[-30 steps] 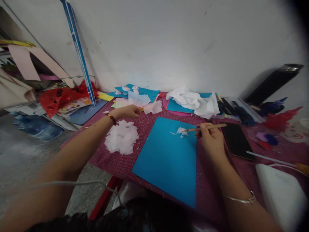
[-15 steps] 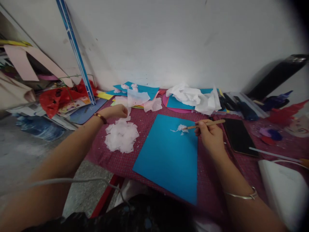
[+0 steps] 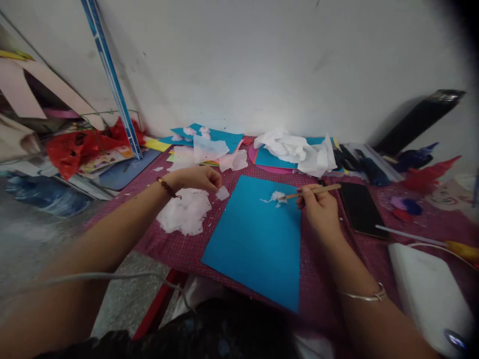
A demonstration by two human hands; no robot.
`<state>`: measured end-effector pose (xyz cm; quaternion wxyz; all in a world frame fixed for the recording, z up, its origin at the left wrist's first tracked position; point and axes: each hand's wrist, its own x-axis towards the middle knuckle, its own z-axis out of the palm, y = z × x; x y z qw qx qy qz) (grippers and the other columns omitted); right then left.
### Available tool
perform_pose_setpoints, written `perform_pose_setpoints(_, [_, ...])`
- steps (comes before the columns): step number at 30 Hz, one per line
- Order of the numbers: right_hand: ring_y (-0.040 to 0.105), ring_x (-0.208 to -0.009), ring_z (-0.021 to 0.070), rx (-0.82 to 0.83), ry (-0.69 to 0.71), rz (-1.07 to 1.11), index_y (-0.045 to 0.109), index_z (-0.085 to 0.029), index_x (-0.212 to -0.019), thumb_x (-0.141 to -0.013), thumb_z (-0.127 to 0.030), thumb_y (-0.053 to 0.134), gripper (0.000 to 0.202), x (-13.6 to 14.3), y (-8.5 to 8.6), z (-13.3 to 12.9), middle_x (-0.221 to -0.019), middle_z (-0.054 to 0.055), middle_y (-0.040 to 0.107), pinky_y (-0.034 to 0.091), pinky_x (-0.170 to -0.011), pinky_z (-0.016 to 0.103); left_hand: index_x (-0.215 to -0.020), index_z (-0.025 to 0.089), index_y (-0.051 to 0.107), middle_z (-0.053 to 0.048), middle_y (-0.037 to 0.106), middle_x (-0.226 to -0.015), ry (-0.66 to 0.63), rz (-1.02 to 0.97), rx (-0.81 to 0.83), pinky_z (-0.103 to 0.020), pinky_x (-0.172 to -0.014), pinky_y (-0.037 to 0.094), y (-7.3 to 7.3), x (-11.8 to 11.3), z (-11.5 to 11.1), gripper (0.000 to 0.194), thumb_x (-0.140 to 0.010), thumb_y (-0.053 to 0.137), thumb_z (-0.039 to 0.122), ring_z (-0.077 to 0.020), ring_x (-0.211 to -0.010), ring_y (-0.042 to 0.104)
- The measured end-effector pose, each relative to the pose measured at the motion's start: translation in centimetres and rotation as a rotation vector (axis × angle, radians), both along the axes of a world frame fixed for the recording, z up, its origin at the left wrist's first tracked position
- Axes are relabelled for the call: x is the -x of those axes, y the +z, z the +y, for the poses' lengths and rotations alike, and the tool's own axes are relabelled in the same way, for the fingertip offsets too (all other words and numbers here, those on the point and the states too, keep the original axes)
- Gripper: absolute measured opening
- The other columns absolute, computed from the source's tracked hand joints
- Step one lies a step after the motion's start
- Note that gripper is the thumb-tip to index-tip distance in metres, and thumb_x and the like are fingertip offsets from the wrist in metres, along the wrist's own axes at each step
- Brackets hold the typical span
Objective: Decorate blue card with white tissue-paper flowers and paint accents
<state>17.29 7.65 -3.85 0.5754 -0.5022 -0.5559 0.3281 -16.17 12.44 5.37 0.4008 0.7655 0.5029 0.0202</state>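
Between the fingertips of my left hand [image 3: 200,179] hangs a small piece of thin white paper [image 3: 222,193], close to the left edge of a blue sheet [image 3: 254,239]. Below that hand lies a pile of white paper pieces [image 3: 185,213] on the table. My right hand [image 3: 320,207] is closed around a flat wooden stick [image 3: 312,192]. The stick's tip touches a small white lump [image 3: 277,196] near the top of the blue sheet. Whether the lump is paste or paper, I cannot tell.
Crumpled white tissue [image 3: 286,147] and coloured sheets lie along the wall. A black phone-like slab [image 3: 361,208] and a white box-shaped device [image 3: 426,289] are at right. A blue-and-white strip [image 3: 112,75] leans at left, above a red plastic bag [image 3: 78,149].
My left hand has moved right, from above the paper pile toward the blue sheet, and a white paper piece now shows in its fingers. The right hand keeps the stick at the white lump.
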Motion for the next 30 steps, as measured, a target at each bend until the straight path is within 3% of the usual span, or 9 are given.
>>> perform_pose_setpoints(7, [0.056, -0.052, 0.0132, 0.002, 0.004, 0.009, 0.061, -0.020, -0.080, -0.087, -0.039, 0.055, 0.022, 0.0, 0.0, 0.1, -0.058, -0.002, 0.058, 0.046, -0.050, 0.026, -0.055, 0.019, 0.043, 0.005, 0.043, -0.054, 0.002, 0.171, -0.384, -0.028, -0.054, 0.024, -2.1, -2.1, 0.1, 0.018, -0.060, 0.056, 0.007, -0.0103, -0.053, 0.036])
perform_pose_setpoints(9, [0.055, -0.051, 0.0130, 0.006, 0.004, 0.008, 0.061, -0.020, -0.080, -0.087, -0.039, 0.055, 0.021, 0.0, 0.1, 0.0, -0.058, -0.002, 0.058, 0.046, -0.051, 0.026, -0.056, 0.018, 0.044, 0.005, 0.041, -0.055, 0.034, 0.143, -0.413, -0.029, -0.055, 0.023, -2.1, -2.1, 0.0, 0.018, -0.063, 0.057, 0.008, -0.0100, -0.053, 0.034])
perform_pose_setpoints(14, [0.056, -0.051, 0.0132, -0.001, -0.017, 0.013, 0.060, -0.019, -0.080, -0.086, -0.040, 0.054, 0.022, 0.2, 0.5, -0.2, -0.057, -0.002, 0.058, 0.046, -0.051, 0.026, -0.070, 0.017, 0.059, 0.003, 0.050, -0.062, 0.169, -0.252, -0.113, -0.027, -0.055, 0.030, -1.0, -3.4, -0.7, 0.013, -0.074, 0.065, 0.028, -0.0096, -0.055, 0.041])
perform_pose_setpoints(19, [0.056, -0.050, 0.0134, 0.009, -0.006, -0.029, 0.059, -0.020, -0.081, -0.089, -0.042, 0.053, 0.024, 0.2, 0.2, -0.3, -0.059, -0.002, 0.059, 0.046, -0.051, 0.026, -0.077, 0.015, 0.067, -0.001, 0.064, -0.075, 0.197, -0.501, -0.001, -0.025, -0.062, 0.041, -1.0, -8.2, -0.8, 0.013, -0.071, 0.071, 0.026, -0.0109, -0.066, 0.052])
perform_pose_setpoints(25, [0.057, -0.054, 0.0143, -0.001, 0.020, -0.175, 0.062, -0.020, -0.082, -0.091, -0.043, 0.050, 0.027, 0.4, -1.0, -0.1, -0.062, 0.000, 0.062, 0.044, -0.053, 0.025, -0.074, 0.013, 0.065, -0.001, 0.065, -0.071, 0.300, -0.764, 0.147, -0.021, -0.059, 0.042, -4.4, -13.1, 0.5, 0.002, -0.075, 0.063, 0.014, -0.0090, -0.064, 0.056])
perform_pose_setpoints(30, [0.058, -0.052, 0.0145, 0.058, 0.058, -0.234, 0.064, -0.019, -0.086, -0.091, -0.045, 0.050, 0.030, 0.7, -1.4, 0.0, -0.067, 0.002, 0.067, 0.044, -0.052, 0.026, -0.078, 0.012, 0.061, 0.000, 0.063, -0.064, 0.393, -0.988, 0.338, -0.019, -0.055, 0.042, -8.0, -13.2, 1.6, 0.005, -0.076, 0.066, 0.012, -0.0070, -0.056, 0.057])
